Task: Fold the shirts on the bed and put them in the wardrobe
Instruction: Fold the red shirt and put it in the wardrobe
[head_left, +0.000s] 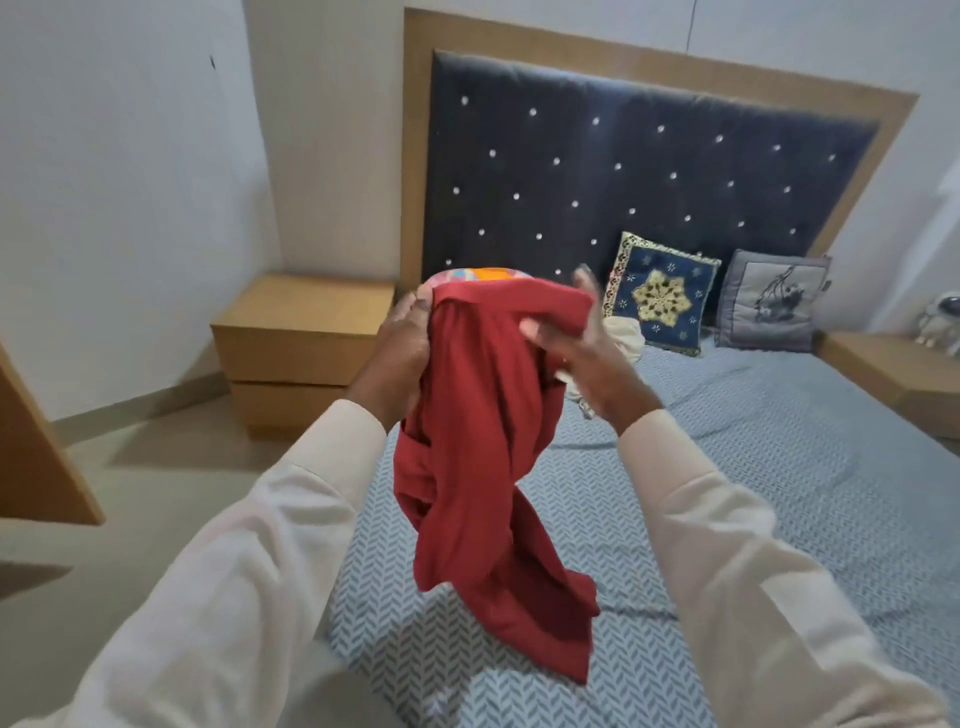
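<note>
Red shirt (483, 441) hangs twisted above the bed (753, 493), near left, its top edge gripped by the left hand (400, 353) and pinched by the right hand (587, 353); shaking it straight before laying it flat looks wisest.

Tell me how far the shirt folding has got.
Done: nothing visibly; no folded shirt is in view. In hand: the left hand and right hand hold the red shirt up over the bed, hanging twisted and unfolded. Left: fold it, handle the pale garment crumpled by the blue cushion, then stow everything in the wardrobe.
</note>
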